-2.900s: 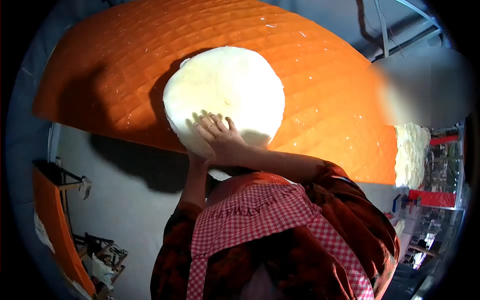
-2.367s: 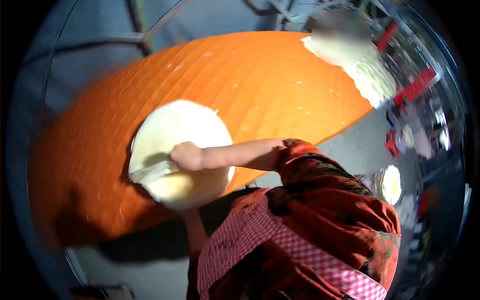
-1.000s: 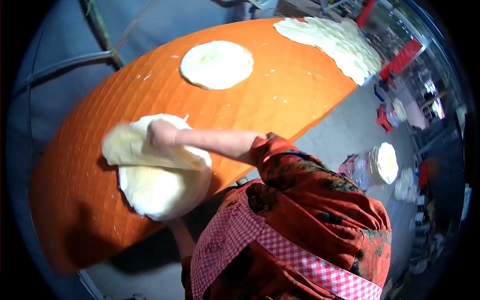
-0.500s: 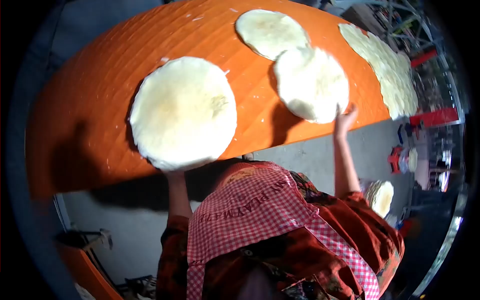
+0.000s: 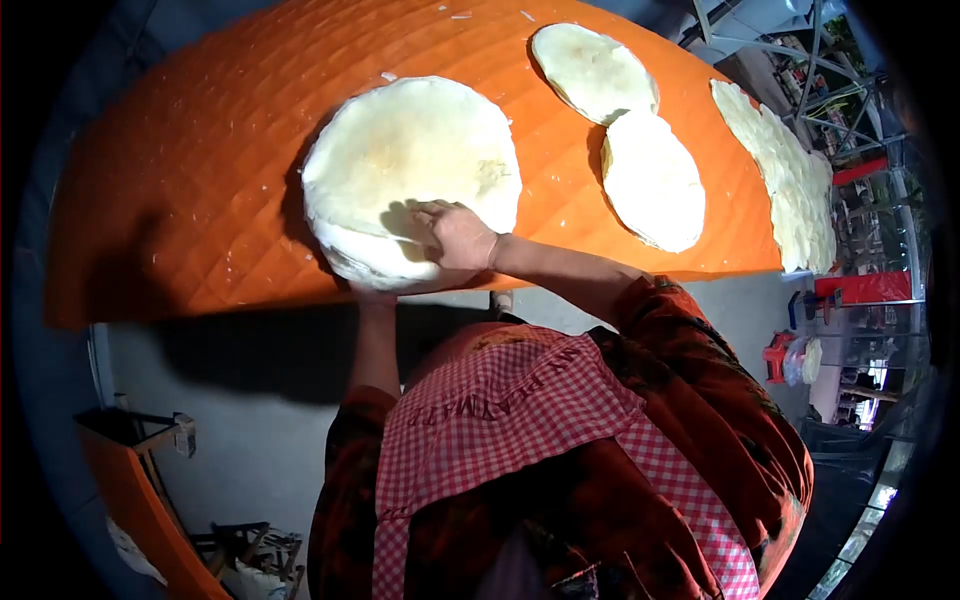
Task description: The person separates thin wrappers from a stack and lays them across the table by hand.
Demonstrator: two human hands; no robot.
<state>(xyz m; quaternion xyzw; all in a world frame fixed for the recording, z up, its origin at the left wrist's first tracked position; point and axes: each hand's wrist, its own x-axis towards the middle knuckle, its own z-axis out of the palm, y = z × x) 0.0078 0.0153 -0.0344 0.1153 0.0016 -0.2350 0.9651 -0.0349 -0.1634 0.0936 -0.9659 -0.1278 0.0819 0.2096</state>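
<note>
A large stack of round, pale flatbreads (image 5: pixel 400 140) lies near the front edge of the orange table. My right hand (image 5: pixel 462 238) reaches across to the near side of the stack, with its fingers curled on the top flatbread, where the surface looks creased. At the stack's near left edge is my left hand (image 5: pixel 372 294); its fingers are hidden beneath the breads. To the right lies a second pile of flatbreads (image 5: pixel 655 185), brightly lit, its edge touching another round pile (image 5: pixel 595 75) farther back.
Overlapping flat sheets (image 5: pixel 775 170) cover the right end of the orange table (image 5: pixel 200 190). A red stool (image 5: pixel 777 355) stands on the floor at the right. Metal framing rises at the upper right, and an orange-sided stand (image 5: pixel 150 500) is at the lower left.
My right hand has left the right-hand pile and moved left onto the large stack. My left hand stays at that stack's near edge. The view has shifted slightly.
</note>
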